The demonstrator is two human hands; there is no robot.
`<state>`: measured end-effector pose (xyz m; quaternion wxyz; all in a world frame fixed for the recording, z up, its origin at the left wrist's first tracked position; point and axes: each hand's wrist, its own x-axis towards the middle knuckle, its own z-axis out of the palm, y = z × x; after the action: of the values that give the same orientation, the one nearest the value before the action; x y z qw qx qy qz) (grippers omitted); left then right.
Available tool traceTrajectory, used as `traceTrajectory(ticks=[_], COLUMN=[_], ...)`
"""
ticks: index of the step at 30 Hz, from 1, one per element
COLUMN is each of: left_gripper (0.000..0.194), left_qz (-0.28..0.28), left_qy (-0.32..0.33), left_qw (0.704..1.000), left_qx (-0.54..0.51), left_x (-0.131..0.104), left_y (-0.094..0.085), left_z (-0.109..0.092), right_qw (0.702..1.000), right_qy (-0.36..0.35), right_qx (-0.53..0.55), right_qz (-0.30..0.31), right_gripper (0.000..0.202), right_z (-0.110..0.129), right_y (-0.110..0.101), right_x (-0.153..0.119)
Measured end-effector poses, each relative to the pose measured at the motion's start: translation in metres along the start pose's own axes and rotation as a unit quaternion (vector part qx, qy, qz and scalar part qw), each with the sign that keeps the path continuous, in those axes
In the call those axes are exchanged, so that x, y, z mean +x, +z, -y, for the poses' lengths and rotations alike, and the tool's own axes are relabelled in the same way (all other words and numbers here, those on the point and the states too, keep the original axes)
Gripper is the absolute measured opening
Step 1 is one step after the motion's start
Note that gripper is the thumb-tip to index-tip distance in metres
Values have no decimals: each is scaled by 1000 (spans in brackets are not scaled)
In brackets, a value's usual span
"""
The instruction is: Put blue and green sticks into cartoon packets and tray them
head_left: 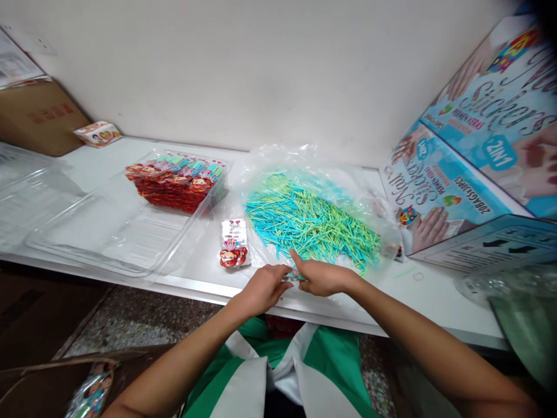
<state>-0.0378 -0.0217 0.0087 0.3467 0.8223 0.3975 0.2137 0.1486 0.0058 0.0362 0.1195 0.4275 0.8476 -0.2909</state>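
My left hand [264,287] and my right hand [325,277] meet at the table's front edge. Between their closed fingertips is a small shiny packet [294,275] with some green and pink on it; most of it is hidden by the fingers. Just beyond the hands, a heap of thin blue and green sticks [311,217] lies on an open transparent plastic bag [285,155]. To the left of my hands lies a small stack of printed packets [234,244] with red cartoon faces.
A transparent tray [117,264] at left holds many red packets [174,183] at its far end. More transparent trays [32,197] and a brown carton [41,116] stand farther left. Nail-sticker boxes [461,191] fill the right side. A white wall [226,69] runs behind the table.
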Motion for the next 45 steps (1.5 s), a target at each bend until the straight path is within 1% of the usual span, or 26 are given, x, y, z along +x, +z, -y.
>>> traceTrajectory(ticks=[3, 6, 7, 8, 9, 11, 13, 14, 17, 19, 21, 23, 25, 27, 29, 31, 36, 38, 40, 42, 45], left_gripper=[18, 18, 19, 21, 23, 28, 31, 31, 34, 36, 35, 34, 33, 31, 30, 28, 27, 27, 27, 27, 28], left_qz=[17, 15, 17, 22, 29, 46, 63, 74, 108, 101, 60, 17, 1, 2, 2, 0, -2, -12, -22, -26, -20], left_qy=[-20, -45, -55, -67, -79, -99, -116, -123, -141, -154, -171, -191, -206, -211, -208, -204, -213, -214, -212, -211, -206], left_qw=[999, 992, 987, 979, 969, 947, 928, 921, 900, 883, 859, 824, 788, 767, 760, 762, 769, 769, 769, 768, 771], left_qx=[-45, -115, -151, -192, -233, -303, -348, -361, -398, -431, -478, -533, -580, -606, -615, -614, -603, -602, -603, -604, -603], left_x=[1, 2, 2, 2, 1, 1, 1, 2, 5, 7, 7, 6, 5, 4, 5, 6, 8, 8, 8, 7, 8], left_y=[-2, -1, 0, 1, 3, 6, 9, 11, 14, 17, 18, 18, 17, 16, 16, 16, 18, 19, 20, 21, 24], left_z=[-6, -8, -7, -6, -5, -2, 0, 0, -1, -3, -4, -4, -2, -1, -1, -1, -4, -5, -4, -4, -2], right_qw=[1000, 997, 993, 988, 983, 977, 973, 974, 982, 979, 962, 924, 875, 835, 813, 804, 818, 827, 829, 820, 806], right_qy=[-2, -46, -65, -81, -91, -82, -57, -48, -33, -30, -17, 7, 20, 9, 1, 6, 22, 18, 15, 21, 32], right_qx=[8, 66, 97, 129, 156, 183, 165, 145, 98, 113, 188, 313, 439, 521, 556, 562, 535, 519, 510, 519, 536], right_qz=[-5, 2, 7, 5, -11, -79, -152, -169, -159, -166, -199, -218, -201, -174, -176, -193, -211, -217, -228, -240, -248], right_gripper=[87, 92, 89, 81, 70, 50, 43, 42, 42, 41, 41, 46, 47, 39, 30, 24, 13, 9, 7, 8, 20], right_z=[2, 1, 0, -2, -2, -3, 0, 2, 10, 13, 12, 7, 1, -5, -9, -10, -7, -5, -3, 0, 3], right_y=[-4, -15, -20, -23, -25, -26, -21, -18, -12, -13, -14, -13, -6, 3, 13, 18, 17, 16, 16, 17, 18], right_x=[3, 2, 1, -1, -1, -1, 2, 5, 15, 21, 23, 23, 20, 18, 16, 15, 13, 11, 8, 6, 5])
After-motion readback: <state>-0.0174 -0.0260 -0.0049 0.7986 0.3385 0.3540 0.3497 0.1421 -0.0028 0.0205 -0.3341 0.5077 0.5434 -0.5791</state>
